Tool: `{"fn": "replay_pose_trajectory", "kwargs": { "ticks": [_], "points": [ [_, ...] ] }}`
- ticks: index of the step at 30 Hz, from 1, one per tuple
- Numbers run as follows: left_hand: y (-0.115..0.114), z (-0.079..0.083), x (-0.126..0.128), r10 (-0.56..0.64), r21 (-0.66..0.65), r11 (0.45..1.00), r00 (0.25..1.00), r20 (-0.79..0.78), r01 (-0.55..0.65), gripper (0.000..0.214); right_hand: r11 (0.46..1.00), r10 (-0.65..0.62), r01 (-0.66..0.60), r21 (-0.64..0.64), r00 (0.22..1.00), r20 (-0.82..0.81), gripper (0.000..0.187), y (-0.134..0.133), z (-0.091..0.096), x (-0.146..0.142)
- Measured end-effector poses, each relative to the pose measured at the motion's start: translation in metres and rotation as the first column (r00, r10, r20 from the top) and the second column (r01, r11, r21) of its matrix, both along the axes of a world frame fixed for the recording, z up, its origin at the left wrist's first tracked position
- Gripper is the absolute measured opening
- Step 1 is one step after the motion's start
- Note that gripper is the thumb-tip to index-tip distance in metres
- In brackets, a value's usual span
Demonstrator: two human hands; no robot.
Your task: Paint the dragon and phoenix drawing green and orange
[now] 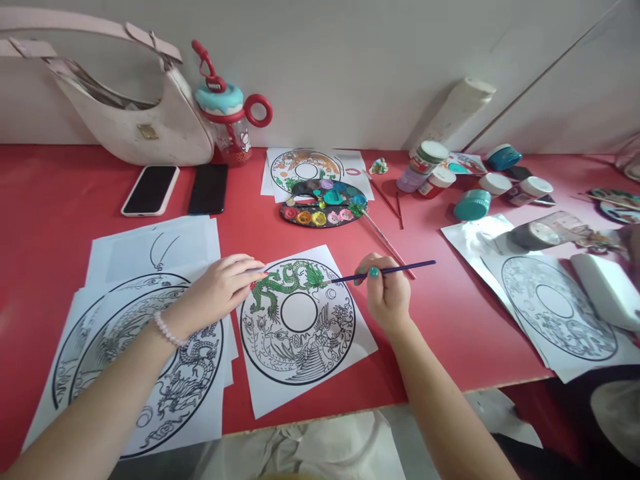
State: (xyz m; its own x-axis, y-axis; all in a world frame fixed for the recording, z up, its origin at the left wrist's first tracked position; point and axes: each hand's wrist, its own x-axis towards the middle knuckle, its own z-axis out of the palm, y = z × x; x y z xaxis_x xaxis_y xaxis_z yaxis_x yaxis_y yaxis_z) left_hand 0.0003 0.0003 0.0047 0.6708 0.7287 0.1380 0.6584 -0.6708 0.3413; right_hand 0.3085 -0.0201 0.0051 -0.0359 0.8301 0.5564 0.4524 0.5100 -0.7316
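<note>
My right hand (387,290) grips a thin paintbrush (415,267) with a dark blue handle. The brush tip points left and meets the printed page (270,393) near the head of a green-painted dragon (287,280). A phoenix and clouds on that ring-shaped design are still black line art. My left hand (223,287) lies with its fingers stretched out over the page's upper left edge, touching the paper. Beyond the page sits a black palette (306,205) with several paint colours. A second paintbrush (384,239) leans from its right side onto the table.
Printed sheets (200,427) lie under my left forearm. Two phones (150,190), a clear cup (230,133) and a white handbag (145,133) stand behind them. Several paint jars (473,205) are at the back right. Beside them, a person's sleeve (607,290) rests near another printed page (530,320).
</note>
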Motion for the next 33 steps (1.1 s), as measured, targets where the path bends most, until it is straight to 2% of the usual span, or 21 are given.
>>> {"fn": "replay_pose_trajectory", "kwargs": {
  "ticks": [22, 29, 33],
  "points": [
    [-0.002, 0.002, 0.001, 0.007, 0.015, 1.000, 1.000, 0.010, -0.007, 0.031, 0.991, -0.133, 0.133, -0.001, 0.991, 0.001, 0.018, 0.001, -0.005, 0.006],
    [-0.002, 0.000, 0.000, 0.007, 0.009, 1.000, 1.000, 0.007, -0.007, 0.030, 0.943, -0.333, 0.333, 0.012, 0.943, -0.013, 0.019, 0.018, -0.009, 0.016],
    [-0.002, 0.000, -0.001, 0.008, 0.002, 1.000, 1.000, 0.005, -0.008, 0.030, 0.925, -0.381, 0.381, -0.002, 0.924, 0.037, 0.023, 0.029, -0.014, 0.019]
  ]
}}
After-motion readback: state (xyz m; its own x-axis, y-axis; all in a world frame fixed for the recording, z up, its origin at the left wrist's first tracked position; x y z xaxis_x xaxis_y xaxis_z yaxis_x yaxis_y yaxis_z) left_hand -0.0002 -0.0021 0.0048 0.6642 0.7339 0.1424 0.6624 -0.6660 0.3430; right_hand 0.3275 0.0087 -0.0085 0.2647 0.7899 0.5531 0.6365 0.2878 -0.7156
